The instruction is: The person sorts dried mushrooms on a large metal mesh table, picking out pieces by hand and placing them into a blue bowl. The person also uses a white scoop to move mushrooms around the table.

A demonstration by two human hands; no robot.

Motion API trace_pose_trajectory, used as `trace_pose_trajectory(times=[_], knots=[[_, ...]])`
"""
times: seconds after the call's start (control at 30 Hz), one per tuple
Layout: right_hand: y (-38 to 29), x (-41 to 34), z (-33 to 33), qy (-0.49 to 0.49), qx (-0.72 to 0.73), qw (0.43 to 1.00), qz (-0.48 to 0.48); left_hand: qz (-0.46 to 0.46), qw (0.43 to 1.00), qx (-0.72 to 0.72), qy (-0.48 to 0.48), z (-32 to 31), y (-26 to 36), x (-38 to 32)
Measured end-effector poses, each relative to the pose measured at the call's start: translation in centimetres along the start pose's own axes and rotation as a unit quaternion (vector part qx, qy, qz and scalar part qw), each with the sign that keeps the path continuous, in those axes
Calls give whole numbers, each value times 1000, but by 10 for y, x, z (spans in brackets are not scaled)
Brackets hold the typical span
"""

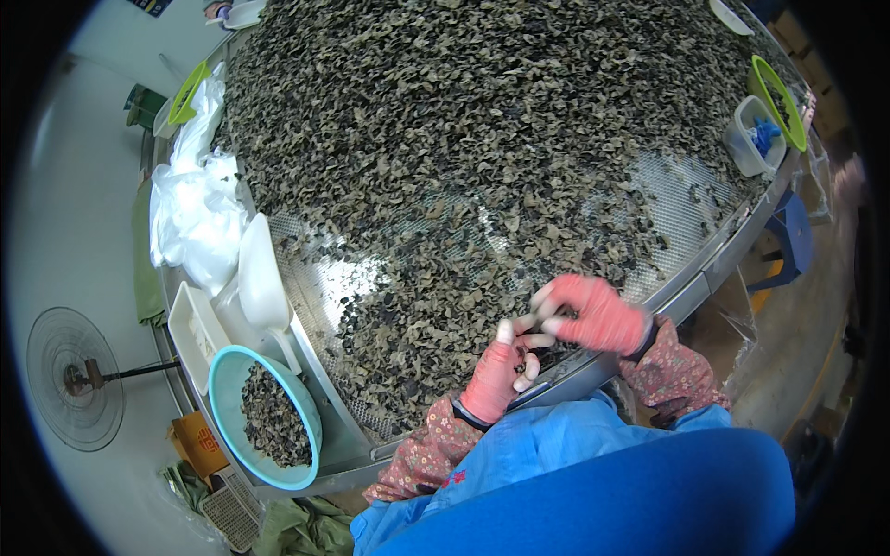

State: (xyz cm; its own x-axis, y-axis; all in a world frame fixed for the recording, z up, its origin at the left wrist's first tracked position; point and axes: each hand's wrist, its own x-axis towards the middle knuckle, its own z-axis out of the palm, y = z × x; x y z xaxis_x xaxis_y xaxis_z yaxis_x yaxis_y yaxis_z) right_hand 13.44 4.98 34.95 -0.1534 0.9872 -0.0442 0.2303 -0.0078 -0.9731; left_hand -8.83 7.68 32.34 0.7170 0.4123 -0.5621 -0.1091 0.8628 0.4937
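Dark, curled dried pieces, resembling dried black fungus (445, 125), cover a perforated metal table. At its near edge, my left hand (499, 375), in a pink glove with pale fingertips, is palm up with curled fingers; a small dark piece seems to lie at them. Close to its fingertips is my right hand (591, 313), in a matching glove and blurred, its fingers bent over the pieces. Whether it holds anything cannot be seen. Left of both hands, a turquoise bowl (316, 424) holds more dark pieces.
Along the left edge lie a white scoop (261, 278), a white tray (182, 313) and clear plastic bags (198, 222). At the right edge stand a clear tub (740, 142) with something blue inside and a green bowl (799, 135). A blue stool (793, 236) is beyond. Another person's gloved hand (221, 12) shows top left.
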Motion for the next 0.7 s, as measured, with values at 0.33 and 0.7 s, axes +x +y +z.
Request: trace_pose_trajectory(times=[0.33, 0.7], knots=[[76, -47, -116, 340, -436, 824, 124, 124, 991, -41, 20, -29, 39, -41], [47, 11, 15, 166, -401, 901, 10, 370, 499, 494, 609, -202, 115, -209]])
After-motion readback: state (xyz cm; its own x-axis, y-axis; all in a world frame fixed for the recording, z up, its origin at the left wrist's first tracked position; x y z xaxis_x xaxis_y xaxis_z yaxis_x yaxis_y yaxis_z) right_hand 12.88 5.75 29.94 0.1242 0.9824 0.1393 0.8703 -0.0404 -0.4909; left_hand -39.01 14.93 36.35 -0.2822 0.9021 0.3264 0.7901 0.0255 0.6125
